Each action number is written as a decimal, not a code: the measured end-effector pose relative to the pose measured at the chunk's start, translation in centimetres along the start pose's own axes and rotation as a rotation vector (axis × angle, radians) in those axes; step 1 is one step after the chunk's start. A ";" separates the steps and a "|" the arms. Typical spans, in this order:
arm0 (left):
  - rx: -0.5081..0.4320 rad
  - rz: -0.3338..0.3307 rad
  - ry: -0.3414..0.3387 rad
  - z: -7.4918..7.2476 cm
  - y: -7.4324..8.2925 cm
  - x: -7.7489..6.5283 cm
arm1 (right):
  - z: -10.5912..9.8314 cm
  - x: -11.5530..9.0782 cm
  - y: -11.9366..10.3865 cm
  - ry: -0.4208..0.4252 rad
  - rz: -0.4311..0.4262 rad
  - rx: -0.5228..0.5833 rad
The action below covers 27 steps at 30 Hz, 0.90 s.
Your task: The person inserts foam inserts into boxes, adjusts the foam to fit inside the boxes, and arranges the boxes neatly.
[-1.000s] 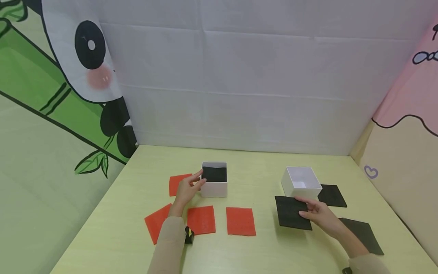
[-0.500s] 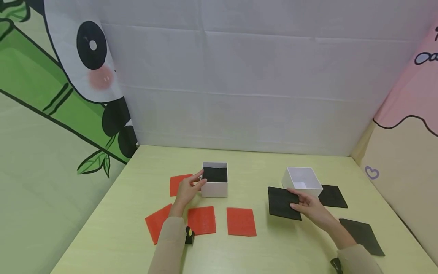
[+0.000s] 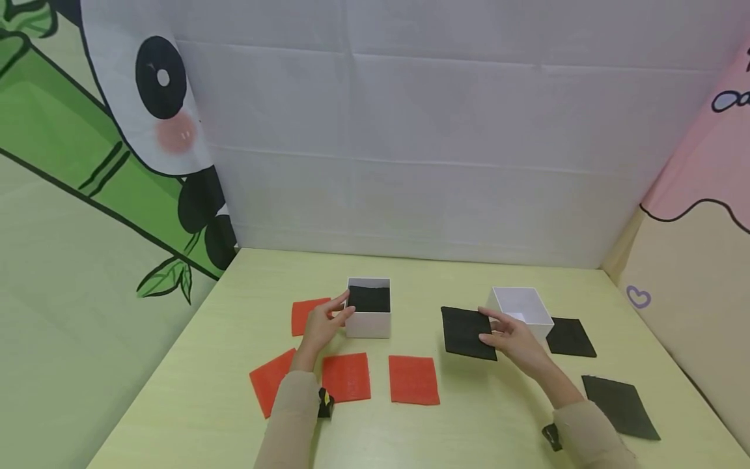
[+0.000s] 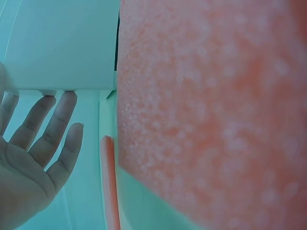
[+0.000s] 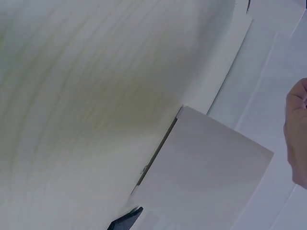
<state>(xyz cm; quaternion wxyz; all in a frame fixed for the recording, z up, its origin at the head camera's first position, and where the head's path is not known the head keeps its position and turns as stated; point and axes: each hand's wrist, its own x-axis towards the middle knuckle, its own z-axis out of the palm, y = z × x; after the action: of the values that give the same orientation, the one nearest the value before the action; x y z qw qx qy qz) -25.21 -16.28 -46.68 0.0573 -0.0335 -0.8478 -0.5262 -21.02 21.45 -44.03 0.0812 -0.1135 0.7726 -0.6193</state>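
behind, sheeting [image 3: 410,130]; over pale table [image 3: 436,286], right fingers [image 3: 498,316] pinch black cloth [image 3: 465,333], left fingers [image 4: 54,131] spread.

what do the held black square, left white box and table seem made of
Black square: matte, perhaps stiff felt, as it sits nearly flat though held by one side.
Left white box: smooth, likely card or plastic, given thin walls and crisp corners.
Table: possibly wood laminate, with faint grain and soft sheen.

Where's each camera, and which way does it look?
Head: on the head, facing forward and down; left hand, right hand and sleeves show.
Left wrist: there, facing the left box; palm and fingers show.
Right wrist: there, facing table and right box; right hand partly shows.
Head and left wrist share left hand and left box.
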 end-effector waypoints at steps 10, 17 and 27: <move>-0.006 -0.002 0.004 0.3 0.0 0.3 | 1.1 2.2 -0.8 0.005 -0.053 0.097; -0.004 -0.001 0.020 0.6 0.2 0.3 | 1.9 3.9 -0.8 -0.017 -0.088 0.193; -0.001 -0.019 0.029 0.9 0.3 0.5 | 3.7 6.1 -1.6 0.055 -0.118 0.131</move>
<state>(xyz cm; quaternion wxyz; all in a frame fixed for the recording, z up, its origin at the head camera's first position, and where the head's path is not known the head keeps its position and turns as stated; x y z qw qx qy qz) -25.74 -15.31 -46.73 0.0644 -0.0178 -0.8470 -0.5274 -25.76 15.98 -43.22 0.0304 -0.1364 0.7244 -0.6751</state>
